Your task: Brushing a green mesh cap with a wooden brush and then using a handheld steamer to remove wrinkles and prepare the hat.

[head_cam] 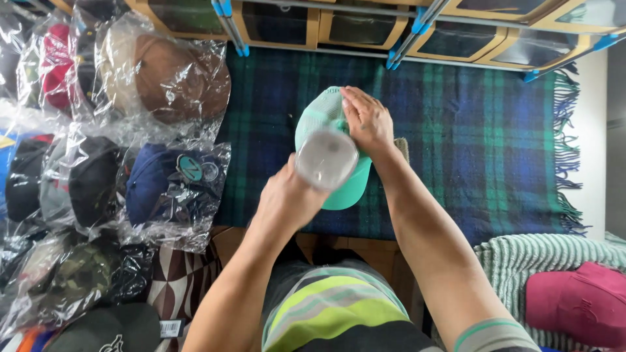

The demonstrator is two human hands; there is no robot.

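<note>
A mint-green mesh-backed cap [319,117] lies on a dark blue and green plaid blanket [469,137]. My right hand [366,118] rests flat on the cap's crown, fingers together. My left hand [287,199] grips a clear, round plastic piece [326,158], blurred, held just above the cap's brim [349,189]. A small tan item peeks out beside my right wrist; what it is I cannot tell.
Several caps in clear plastic bags lie piled at the left: a brown one [176,78], a navy one [156,182], black ones [91,179]. A pink cap [577,303] sits on a striped green cloth at the lower right. Wooden-framed boxes [365,26] line the far edge.
</note>
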